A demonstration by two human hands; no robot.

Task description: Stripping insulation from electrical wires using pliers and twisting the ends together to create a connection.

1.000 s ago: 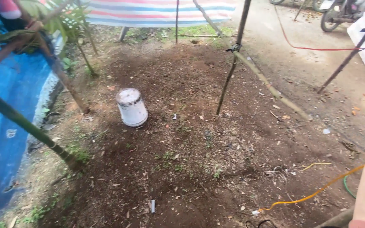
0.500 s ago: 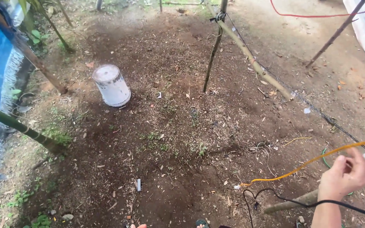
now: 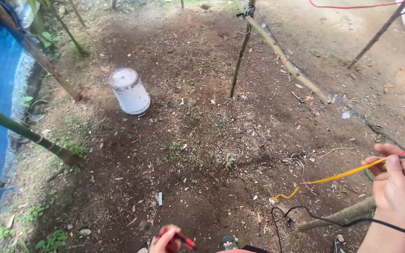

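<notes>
Pinching the yellow wire [image 3: 338,176] between its fingers, the right hand [image 3: 397,182] holds the upper end, the wire running down-left to the soil [image 3: 202,154], while the left hand [image 3: 167,239] grips a red-handled tool [image 3: 183,240].
</notes>
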